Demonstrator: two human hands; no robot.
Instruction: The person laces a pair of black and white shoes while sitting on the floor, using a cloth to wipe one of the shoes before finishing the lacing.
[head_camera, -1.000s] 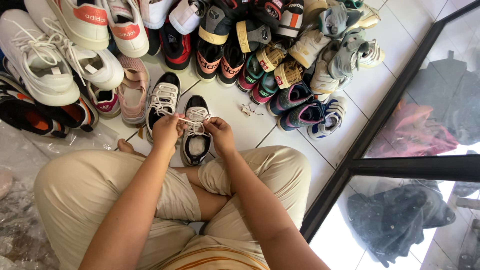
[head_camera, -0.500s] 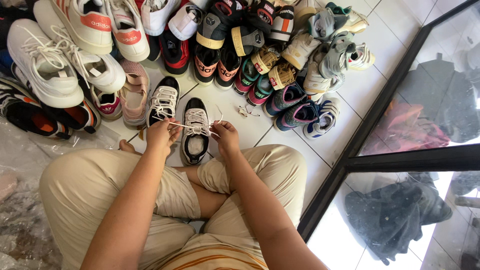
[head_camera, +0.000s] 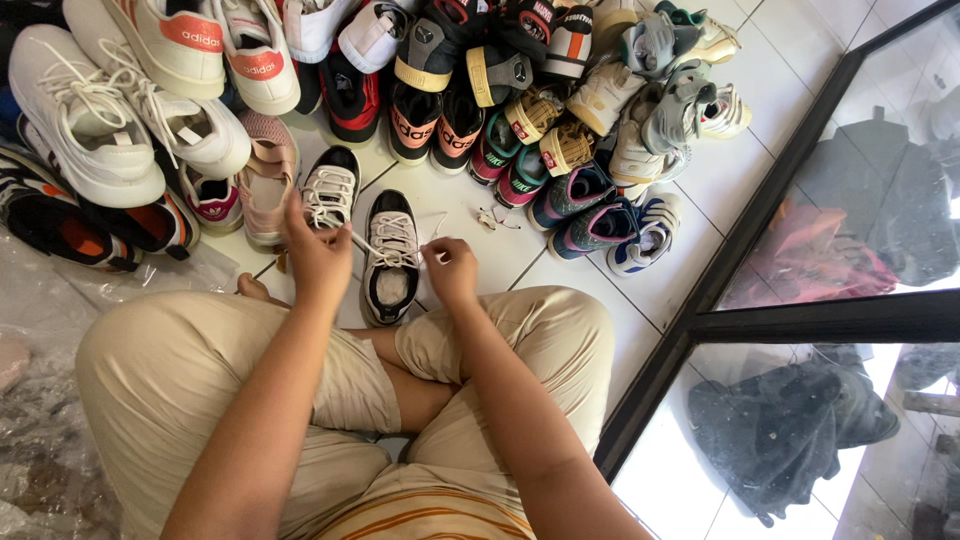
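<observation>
Black shoe (head_camera: 390, 262) with white laces sits on the white tile floor (head_camera: 690, 175), toe pointing away, right in front of the person's crossed legs. Landmark for everything below.

Left hand (head_camera: 318, 252): just left of the shoe, fingers closed, pinching a white lace end (head_camera: 355, 238) pulled taut off the shoe's eyelets. Right hand (head_camera: 452, 268): just right of the shoe, fingers curled shut on the other lace end; the lace itself is mostly hidden in the grip.

Twin black shoe (head_camera: 330, 190): up-left of the shoe, just beside it, partly behind the left hand's fingers.

Pink shoe (head_camera: 268, 175): further left, beside the twin. White sneakers (head_camera: 95, 120): far left and up, stacked in a pile. Red-and-black pairs (head_camera: 435, 115): straight beyond the shoe. Small multicoloured kids' shoes (head_camera: 590, 205): up-right, clustered. Small scrap (head_camera: 492, 217) lies on the tile between the shoe and that cluster; can't tell what it is.

Clear plastic sheet (head_camera: 40, 300): lower left, beside the left knee. Dark-framed glass panel (head_camera: 830, 290): well right of the shoe, clothes visible behind it.
</observation>
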